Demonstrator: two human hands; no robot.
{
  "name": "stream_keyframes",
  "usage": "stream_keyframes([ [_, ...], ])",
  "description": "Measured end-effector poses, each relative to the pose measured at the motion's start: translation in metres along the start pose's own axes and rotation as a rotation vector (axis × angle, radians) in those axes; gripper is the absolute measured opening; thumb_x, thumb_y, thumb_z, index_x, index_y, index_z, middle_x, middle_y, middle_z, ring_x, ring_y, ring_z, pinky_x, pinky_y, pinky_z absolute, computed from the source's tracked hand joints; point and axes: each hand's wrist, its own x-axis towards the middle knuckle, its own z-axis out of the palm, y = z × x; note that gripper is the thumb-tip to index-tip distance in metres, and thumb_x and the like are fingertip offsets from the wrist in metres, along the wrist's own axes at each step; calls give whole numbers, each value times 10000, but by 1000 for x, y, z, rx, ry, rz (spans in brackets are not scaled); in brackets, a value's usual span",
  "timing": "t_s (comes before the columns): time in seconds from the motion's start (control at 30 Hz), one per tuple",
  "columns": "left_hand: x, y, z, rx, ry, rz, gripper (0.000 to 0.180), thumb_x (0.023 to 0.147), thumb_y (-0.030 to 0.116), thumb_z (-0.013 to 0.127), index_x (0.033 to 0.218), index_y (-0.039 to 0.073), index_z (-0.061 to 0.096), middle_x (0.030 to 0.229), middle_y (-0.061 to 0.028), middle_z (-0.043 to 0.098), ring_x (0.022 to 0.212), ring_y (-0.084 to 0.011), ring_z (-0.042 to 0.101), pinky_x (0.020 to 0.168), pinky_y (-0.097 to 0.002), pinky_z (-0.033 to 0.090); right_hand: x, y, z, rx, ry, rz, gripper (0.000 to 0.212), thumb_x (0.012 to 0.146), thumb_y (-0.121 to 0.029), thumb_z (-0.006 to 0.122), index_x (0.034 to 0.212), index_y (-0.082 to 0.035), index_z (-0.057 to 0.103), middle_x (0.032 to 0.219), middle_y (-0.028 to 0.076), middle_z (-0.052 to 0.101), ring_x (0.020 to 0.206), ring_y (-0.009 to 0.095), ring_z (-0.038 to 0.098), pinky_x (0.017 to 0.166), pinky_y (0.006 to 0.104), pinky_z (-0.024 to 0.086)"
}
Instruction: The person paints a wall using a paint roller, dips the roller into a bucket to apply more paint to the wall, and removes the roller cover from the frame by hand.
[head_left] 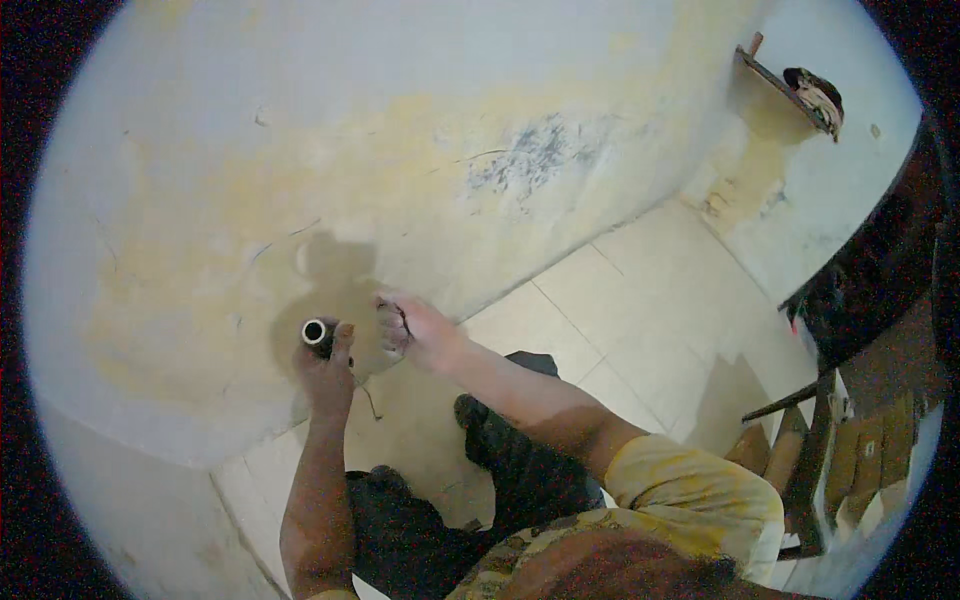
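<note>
My left hand [328,378] is wrapped round a dark cylindrical thing [323,349] whose round end shows a pale ring with a dark centre. Its exact kind I cannot make out. Below that hand hangs a thin dark cord [373,402] with a bent end. Just to the right, my right hand [408,328] is closed in a fist, and a thin dark strand [404,318] passes by its fingers. Whether this strand joins the cord cannot be told. Both hands are held apart, in front of a stained wall [330,180].
Pale floor tiles [640,290] meet the wall on a slant. A small shelf [785,90] bearing a cloth-like bundle juts from the far right wall. Dark furniture and brown boxes [870,450] stand at the right. My dark-trousered legs [520,470] are below.
</note>
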Motion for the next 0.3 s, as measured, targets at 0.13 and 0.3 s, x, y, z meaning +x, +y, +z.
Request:
stream_keyframes([
  [0.13,0,-4,-4,71,-36,-61,157,827,140,637,910,31,560,762,-44,598,701,-139,598,543,-263,486,2,8,-4,22,165,30,174,903,-279,475,880,-116,531,590,-76,388,525,48,374,492,214,311],
  [0.3,7,-15,3,-55,-16,24,166,814,138,655,891,22,565,764,-74,594,649,-139,555,604,-281,507,21,11,-29,-101,20,14,187,898,-329,478,945,-162,550,683,-58,461,596,67,428,567,247,385],
])
